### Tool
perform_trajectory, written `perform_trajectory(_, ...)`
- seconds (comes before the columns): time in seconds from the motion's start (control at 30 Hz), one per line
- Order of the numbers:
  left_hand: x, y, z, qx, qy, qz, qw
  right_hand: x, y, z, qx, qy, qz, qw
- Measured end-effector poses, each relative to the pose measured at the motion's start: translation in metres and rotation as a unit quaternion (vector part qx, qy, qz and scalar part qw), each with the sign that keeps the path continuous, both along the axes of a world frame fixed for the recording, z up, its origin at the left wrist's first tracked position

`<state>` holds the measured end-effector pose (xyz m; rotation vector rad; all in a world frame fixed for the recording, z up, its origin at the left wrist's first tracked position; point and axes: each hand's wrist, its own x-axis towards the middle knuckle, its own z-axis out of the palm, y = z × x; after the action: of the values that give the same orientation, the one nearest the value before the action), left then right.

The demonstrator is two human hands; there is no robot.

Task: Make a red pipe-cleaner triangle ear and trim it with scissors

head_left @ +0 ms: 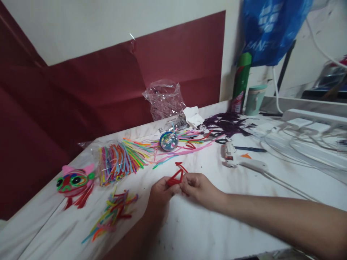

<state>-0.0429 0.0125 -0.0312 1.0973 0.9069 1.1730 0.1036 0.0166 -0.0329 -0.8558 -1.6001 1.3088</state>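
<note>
A red pipe cleaner [177,176], bent into zigzag angles, is held between both hands above the table. My left hand [162,189] pinches its lower left part, fingers closed. Close beside it, my right hand [199,189] is closed at the other side of the bend, its fingertips near the left ones. Beyond the hands lies a round clear case [168,141] with coloured dots and a blue rim. To the left sits a colourful animal-face figure [75,182] with pink ears, black eyes and red strands below.
A bag of pipe cleaners [121,160] and a loose pile of short pieces [114,213] lie left. On the right are a glue gun [230,157] with its cord, a dark pen [251,148], a power strip [309,121], a green cup [255,101] and purple strands [227,122].
</note>
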Motion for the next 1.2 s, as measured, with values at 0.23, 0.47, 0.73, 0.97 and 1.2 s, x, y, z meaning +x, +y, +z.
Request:
perform_trajectory(0.23,0.006,-0.004,0.003,0.009,0.042,0.023,0.999,0.007,0.000,-0.003,-0.004,0.003,0.021,1.000)
perform_trajectory(0.47,0.006,-0.002,0.005,-0.048,-0.032,0.050,0.997,0.011,0.008,0.006,-0.002,-0.004,0.043,0.999)
perform_trajectory(0.73,-0.005,0.005,0.010,-0.040,-0.086,0.120,0.988,0.037,0.052,0.026,0.108,-0.219,-0.093,0.965)
perform_trajectory(0.97,-0.009,0.008,0.017,-0.045,-0.097,0.132,0.985,0.016,0.066,0.006,0.123,-0.371,-0.120,0.913)
perform_trajectory(1.2,-0.015,0.010,0.016,-0.047,-0.111,0.169,0.978,0.010,0.056,0.001,0.002,-0.237,-0.005,0.971)
